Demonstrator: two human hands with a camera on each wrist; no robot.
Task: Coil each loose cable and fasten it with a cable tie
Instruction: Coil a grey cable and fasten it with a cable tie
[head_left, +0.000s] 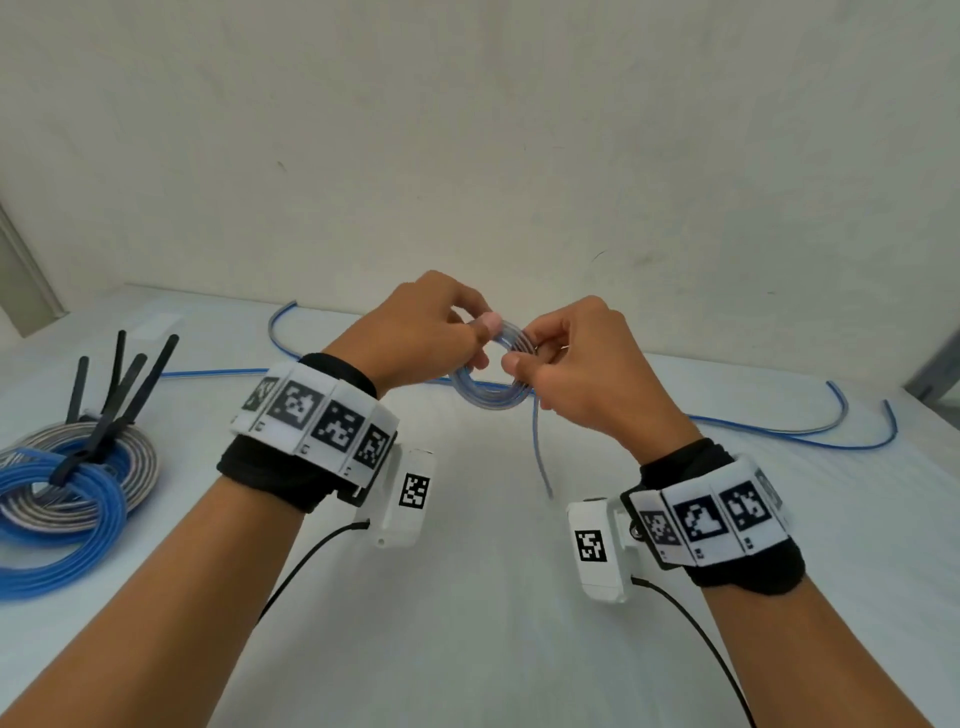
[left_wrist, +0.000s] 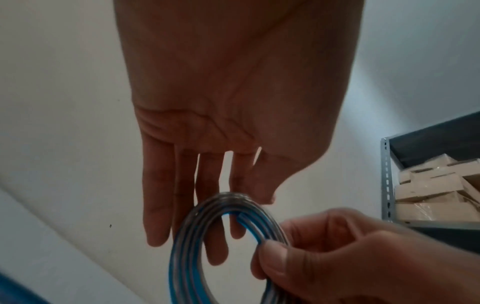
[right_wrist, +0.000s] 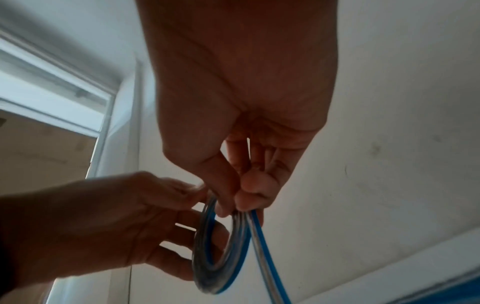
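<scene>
A small coil of blue-and-clear cable (head_left: 485, 397) hangs in the air above the white table (head_left: 467, 597), held between both hands. My left hand (head_left: 483, 330) pinches the coil's top, thumb on the near side and straight fingers (left_wrist: 158, 205) behind it. On the coil's right side, my right hand (head_left: 522, 356) pinches the strands between thumb and curled fingers (right_wrist: 249, 183). A short tail (head_left: 540, 457) hangs down from the coil (right_wrist: 221, 257). The uncoiled length (head_left: 810, 434) trails across the table to the right and back left.
Several finished coils (head_left: 67, 488) lie at the table's left, with black cable ties (head_left: 130, 384) sticking up from them. A wall stands behind the table. A metal shelf with cardboard boxes (left_wrist: 428, 185) is off to the right, and a door frame (right_wrist: 109, 115) to the left.
</scene>
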